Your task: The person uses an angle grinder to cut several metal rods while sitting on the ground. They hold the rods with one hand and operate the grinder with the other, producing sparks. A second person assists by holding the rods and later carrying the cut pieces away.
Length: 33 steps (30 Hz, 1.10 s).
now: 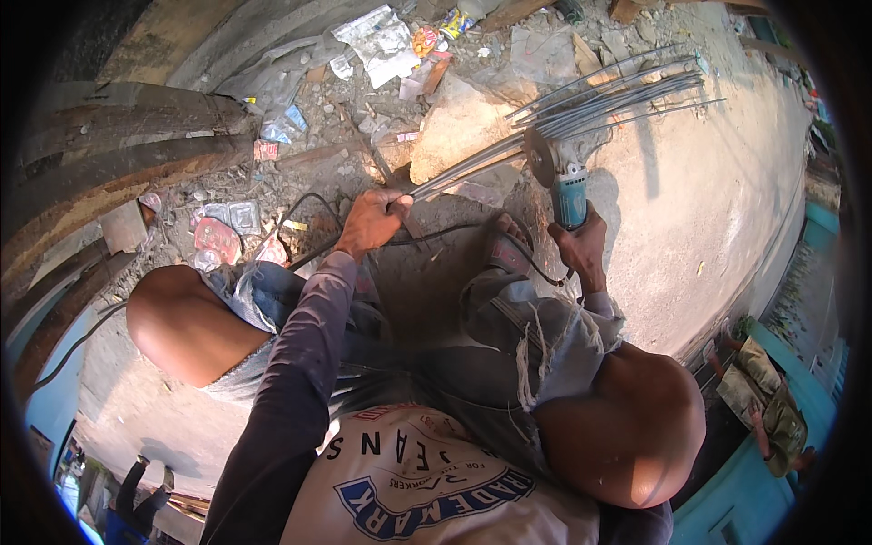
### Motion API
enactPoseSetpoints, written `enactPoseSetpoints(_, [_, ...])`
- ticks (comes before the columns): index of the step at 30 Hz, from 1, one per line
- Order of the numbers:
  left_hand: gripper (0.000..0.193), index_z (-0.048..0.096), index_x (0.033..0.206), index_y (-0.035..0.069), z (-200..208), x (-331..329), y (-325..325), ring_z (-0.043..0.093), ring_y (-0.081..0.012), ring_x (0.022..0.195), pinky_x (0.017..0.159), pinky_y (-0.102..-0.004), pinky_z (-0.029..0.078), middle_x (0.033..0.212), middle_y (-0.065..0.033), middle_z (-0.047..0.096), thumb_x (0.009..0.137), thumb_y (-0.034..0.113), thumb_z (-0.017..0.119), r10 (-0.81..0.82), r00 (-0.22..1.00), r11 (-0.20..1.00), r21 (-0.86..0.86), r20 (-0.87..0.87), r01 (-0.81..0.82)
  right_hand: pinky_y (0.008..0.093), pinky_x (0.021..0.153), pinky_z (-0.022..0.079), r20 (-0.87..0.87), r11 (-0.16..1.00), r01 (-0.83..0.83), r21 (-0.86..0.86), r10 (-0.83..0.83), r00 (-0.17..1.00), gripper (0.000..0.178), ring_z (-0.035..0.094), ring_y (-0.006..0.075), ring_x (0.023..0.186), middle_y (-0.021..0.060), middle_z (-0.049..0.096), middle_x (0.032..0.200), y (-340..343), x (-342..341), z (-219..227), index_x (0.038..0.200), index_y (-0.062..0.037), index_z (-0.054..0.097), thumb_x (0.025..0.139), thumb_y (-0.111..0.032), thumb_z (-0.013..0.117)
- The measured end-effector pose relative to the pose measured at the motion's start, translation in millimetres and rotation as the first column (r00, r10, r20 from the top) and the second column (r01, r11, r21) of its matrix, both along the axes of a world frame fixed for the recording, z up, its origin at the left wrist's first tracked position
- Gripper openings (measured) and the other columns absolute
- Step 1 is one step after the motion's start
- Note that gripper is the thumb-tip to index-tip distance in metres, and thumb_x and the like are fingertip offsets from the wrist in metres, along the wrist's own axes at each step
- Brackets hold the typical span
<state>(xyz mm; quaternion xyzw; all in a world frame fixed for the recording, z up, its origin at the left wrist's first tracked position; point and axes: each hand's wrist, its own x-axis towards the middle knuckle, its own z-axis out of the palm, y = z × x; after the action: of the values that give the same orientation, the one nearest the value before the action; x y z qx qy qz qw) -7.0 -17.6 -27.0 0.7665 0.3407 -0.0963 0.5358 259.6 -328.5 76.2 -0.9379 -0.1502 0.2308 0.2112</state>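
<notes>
Your left hand [368,222] is closed on the thin metal rods [627,94], its fingers hiding how many it holds, while their far ends reach past the pale stone [459,123] and over the left edge of the concrete paving [727,191]. Your right hand [584,245] grips the angle grinder [570,195] by its body, some fingers hidden behind it; whether the disc [540,157] touches the rods cannot be told from this angle.

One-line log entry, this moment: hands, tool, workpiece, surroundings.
left hand: gripping metal rods | right hand: gripping angle grinder | disc: at rods, contact unclear | litter: scattered on ground
</notes>
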Motion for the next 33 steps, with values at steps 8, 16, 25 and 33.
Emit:
enactPoseSetpoints(8, [0.045, 0.082, 0.126, 0.001, -5, 0, 1, 0.077, -0.042, 0.116, 0.103, -0.0469, 0.059, 0.122, -0.0276, 0.079, 0.104, 0.041, 0.077, -0.006, 1.0, 0.999, -0.036, -0.007, 0.006, 0.0485, 0.082, 0.061, 0.013, 0.999, 0.006, 0.035, -0.006, 1.0, 0.054, 0.08, 0.0426, 0.088, 0.0269, 0.08, 0.096, 1, 1, -6, 0.112, 0.0042, 0.072, 0.072, -0.03, 0.084])
enactPoseSetpoints(16, [0.043, 0.082, 0.123, 0.001, 1, 4, 2, 0.078, -0.0419, 0.113, 0.101, -0.0473, 0.059, 0.115, -0.0255, 0.081, 0.104, 0.039, 0.077, -0.03, 0.999, 0.999, -0.032, -0.017, 0.03, 0.0487, 0.082, 0.061, 0.02, 0.999, 0.004, 0.038, -0.004, 1.0, 0.052, 0.08, 0.0417, 0.087, 0.0264, 0.08, 0.096, -7, 0, -7, 0.11, 0.0039, 0.073, 0.071, -0.029, 0.084])
enactPoseSetpoints(25, [0.043, 0.082, 0.124, 0.001, 4, 4, 1, 0.079, -0.0401, 0.11, 0.099, -0.0465, 0.06, 0.115, -0.0254, 0.082, 0.105, 0.04, 0.077, -0.003, 0.999, 0.998, -0.066, -0.046, -0.001, 0.0476, 0.083, 0.061, 0.009, 0.999, 0.012, 0.036, -0.013, 1.0, 0.056, 0.08, 0.0403, 0.087, 0.0244, 0.08, 0.095, 0, 0, -5, 0.113, 0.003, 0.073, 0.071, -0.031, 0.085])
enactPoseSetpoints(33, [0.046, 0.082, 0.125, 0.001, -3, 3, 4, 0.078, -0.0408, 0.115, 0.101, -0.0461, 0.059, 0.124, -0.0273, 0.079, 0.105, 0.041, 0.076, -0.026, 0.998, 0.999, -0.032, -0.049, 0.025, 0.0478, 0.084, 0.061, -0.03, 0.999, 0.014, 0.039, -0.013, 0.999, 0.056, 0.08, 0.0406, 0.088, 0.0254, 0.081, 0.097, -3, 4, -8, 0.113, 0.0038, 0.073, 0.071, -0.032, 0.085])
